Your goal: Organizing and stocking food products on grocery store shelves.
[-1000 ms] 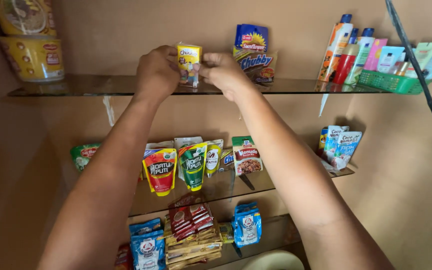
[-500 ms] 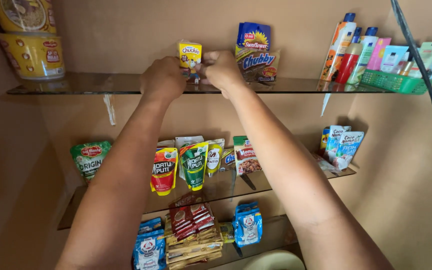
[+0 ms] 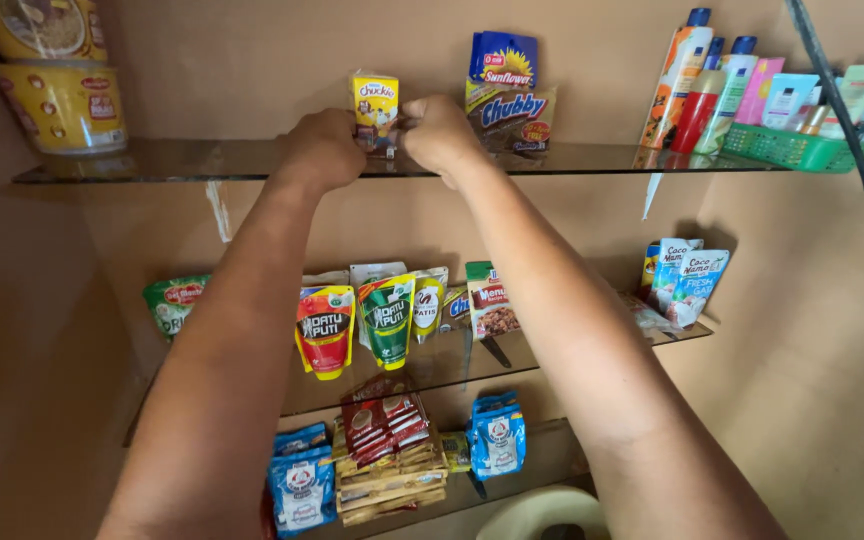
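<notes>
Both arms reach up to the top glass shelf (image 3: 152, 160), fixed to a tan wall.

- Left hand (image 3: 322, 150) and right hand (image 3: 439, 135) meet at a small yellow drink carton (image 3: 375, 100) standing upright near the shelf's front edge. Left grip curled shut against the carton's lower left side; right grip pinched closed at its lower right, where a small dark item shows between the fingers, too small to identify. Two-sided hold likely steadies the narrow carton on slick glass.
- Just right of the carton: blue and yellow snack packets (image 3: 505, 85) leaning on the wall, faces outward for easy reading.
- Far right: tall lotion bottles (image 3: 697, 80) upright; sachets gathered in a green plastic basket (image 3: 790, 148), which keeps the thin packs from sliding.
- Far left: stacked yellow noodle cups (image 3: 57, 100).
- Middle shelf: red, green and white sauce pouches (image 3: 357, 325) propped in a row along the front edge.
- Lower shelf: blue packets (image 3: 497, 435) and bundled brown sachets (image 3: 387, 470).
</notes>
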